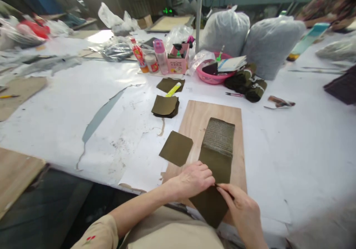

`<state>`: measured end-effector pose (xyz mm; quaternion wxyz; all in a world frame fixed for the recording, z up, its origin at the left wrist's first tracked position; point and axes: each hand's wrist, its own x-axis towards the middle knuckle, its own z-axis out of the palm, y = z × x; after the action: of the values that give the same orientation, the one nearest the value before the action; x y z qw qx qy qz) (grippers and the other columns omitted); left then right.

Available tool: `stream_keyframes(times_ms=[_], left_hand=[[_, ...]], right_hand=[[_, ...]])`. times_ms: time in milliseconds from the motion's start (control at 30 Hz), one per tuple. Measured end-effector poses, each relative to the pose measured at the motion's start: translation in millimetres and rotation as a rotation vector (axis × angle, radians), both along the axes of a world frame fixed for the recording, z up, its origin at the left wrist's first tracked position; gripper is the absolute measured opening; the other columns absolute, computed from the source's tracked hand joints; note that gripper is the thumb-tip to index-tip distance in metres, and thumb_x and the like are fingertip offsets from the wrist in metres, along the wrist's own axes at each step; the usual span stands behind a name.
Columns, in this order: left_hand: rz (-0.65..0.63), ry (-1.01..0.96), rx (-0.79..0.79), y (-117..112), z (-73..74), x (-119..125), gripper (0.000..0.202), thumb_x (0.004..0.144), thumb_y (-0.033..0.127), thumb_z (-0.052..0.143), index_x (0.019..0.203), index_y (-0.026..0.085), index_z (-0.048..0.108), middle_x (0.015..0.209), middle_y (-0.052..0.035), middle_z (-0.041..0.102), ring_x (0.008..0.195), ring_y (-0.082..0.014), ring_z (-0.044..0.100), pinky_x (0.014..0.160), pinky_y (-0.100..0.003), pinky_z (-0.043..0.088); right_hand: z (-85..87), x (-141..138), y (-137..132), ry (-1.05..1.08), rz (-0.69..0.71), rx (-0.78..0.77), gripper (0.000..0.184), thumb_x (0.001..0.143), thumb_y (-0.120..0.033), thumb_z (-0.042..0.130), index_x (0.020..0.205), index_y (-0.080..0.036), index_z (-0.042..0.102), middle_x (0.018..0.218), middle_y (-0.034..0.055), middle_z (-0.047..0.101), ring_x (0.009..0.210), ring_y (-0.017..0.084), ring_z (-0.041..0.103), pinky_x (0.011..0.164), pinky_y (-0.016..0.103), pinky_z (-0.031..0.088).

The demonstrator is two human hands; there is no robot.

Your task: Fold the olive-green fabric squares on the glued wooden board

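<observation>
My left hand (196, 178) and my right hand (240, 206) meet at the front of a wooden board (191, 119). Between them, fingers pinch the edge of an olive fabric piece (211, 206), whose lower part hangs toward my lap. Just beyond lies more olive fabric (215, 163), flat on the board; whether the two are joined is hidden by my hands. At its far end is a patch with a greyish, ribbed surface (218, 136). Left of my left hand, a single olive square (176, 148) overlaps the board's left edge.
Farther back sit a stack of olive squares (165, 105) and a yellow tube (174, 89). Behind are bottles, a pink box (178, 63), a pink basin (213, 78), dark fabric rolls (256, 89), thread snips (233, 94) and two stuffed plastic bags (271, 45). The table covering is torn (104, 113).
</observation>
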<state>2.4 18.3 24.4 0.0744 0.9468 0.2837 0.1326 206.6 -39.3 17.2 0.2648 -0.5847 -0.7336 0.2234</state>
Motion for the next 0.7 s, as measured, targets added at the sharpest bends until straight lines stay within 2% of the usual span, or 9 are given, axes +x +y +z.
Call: stream_keyframes(times_ms=[100, 200, 300, 367, 467, 533, 633, 700], left_hand=[[0.078, -0.035, -0.066, -0.3, -0.4, -7.4, 0.018, 0.096, 0.025, 0.051, 0.081, 0.017, 0.058, 0.076, -0.0008, 0.060, 0.077, -0.0163, 0.056, 0.071, -0.028, 0.043], [0.219, -0.160, -0.190, -1.2, 4.7, -23.8, 0.022, 0.098, 0.026, 0.048, 0.082, 0.018, 0.059, 0.076, -0.0001, 0.062, 0.072, -0.0138, 0.058, 0.068, -0.025, 0.042], [0.443, -0.381, -0.363, 1.2, 12.0, -48.5, 0.021, 0.099, 0.028, 0.045, 0.090, 0.018, 0.062, 0.082, -0.0007, 0.065, 0.075, -0.0123, 0.061, 0.068, -0.021, 0.043], [0.624, -0.522, -0.425, 5.8, 12.1, -67.3, 0.021, 0.099, 0.029, 0.045, 0.094, 0.019, 0.062, 0.084, -0.0003, 0.066, 0.075, -0.0119, 0.061, 0.067, -0.020, 0.044], [0.881, -0.555, -0.341, 15.5, -0.4, -93.6, 0.020, 0.098, 0.030, 0.045, 0.101, 0.020, 0.061, 0.077, 0.0017, 0.065, 0.066, -0.0118, 0.059, 0.061, -0.021, 0.043], [0.997, -0.443, -0.217, 21.8, -13.9, -106.6, 0.018, 0.096, 0.026, 0.046, 0.104, 0.021, 0.062, 0.077, 0.0015, 0.067, 0.065, -0.0128, 0.061, 0.062, -0.022, 0.044], [1.023, -0.331, -0.148, 27.4, -30.7, -116.6, 0.020, 0.094, 0.022, 0.047, 0.106, 0.021, 0.063, 0.077, 0.0004, 0.068, 0.067, -0.0143, 0.063, 0.064, -0.023, 0.045], [1.020, -0.327, -0.144, 28.0, -36.0, -117.9, 0.022, 0.094, 0.021, 0.047, 0.109, 0.021, 0.063, 0.078, -0.0002, 0.068, 0.069, -0.0147, 0.064, 0.066, -0.024, 0.046]], right_hand=[[1.3, 6.9, 8.2, 0.077, -0.036, -0.036, 0.038, 0.090, -0.057, 0.048, 0.085, -0.027, 0.070, 0.086, -0.0036, 0.074, 0.073, 0.013, 0.070, 0.070, 0.021, 0.053], [0.6, 10.6, 15.7, 0.169, -0.157, -0.139, 0.043, 0.085, -0.063, 0.051, 0.086, -0.025, 0.071, 0.081, -0.0015, 0.075, 0.067, 0.014, 0.070, 0.063, 0.020, 0.054], [-7.1, 10.9, 21.5, 0.195, -0.251, -0.200, 0.050, 0.084, -0.067, 0.049, 0.089, -0.022, 0.070, 0.077, 0.0012, 0.074, 0.065, 0.016, 0.070, 0.060, 0.022, 0.055], [-16.2, 9.1, 23.4, 0.126, -0.264, -0.160, 0.053, 0.085, -0.069, 0.045, 0.090, -0.022, 0.070, 0.081, 0.0032, 0.075, 0.067, 0.018, 0.070, 0.060, 0.024, 0.055], [-31.4, 3.3, 23.0, -0.022, -0.251, -0.020, 0.056, 0.089, -0.068, 0.036, 0.089, -0.022, 0.069, 0.091, 0.0053, 0.074, 0.073, 0.020, 0.070, 0.062, 0.027, 0.054], [-39.1, -1.3, 21.1, -0.099, -0.248, 0.065, 0.055, 0.093, -0.064, 0.031, 0.090, -0.022, 0.067, 0.094, 0.0055, 0.073, 0.075, 0.020, 0.070, 0.062, 0.028, 0.052], [-45.2, -6.8, 17.6, -0.176, -0.240, 0.136, 0.051, 0.096, -0.059, 0.030, 0.092, -0.022, 0.064, 0.092, 0.0055, 0.072, 0.072, 0.019, 0.068, 0.060, 0.028, 0.049], [-47.1, -8.6, 15.9, -0.209, -0.231, 0.159, 0.048, 0.097, -0.056, 0.030, 0.091, -0.021, 0.062, 0.090, 0.0053, 0.071, 0.070, 0.018, 0.067, 0.059, 0.029, 0.047]])
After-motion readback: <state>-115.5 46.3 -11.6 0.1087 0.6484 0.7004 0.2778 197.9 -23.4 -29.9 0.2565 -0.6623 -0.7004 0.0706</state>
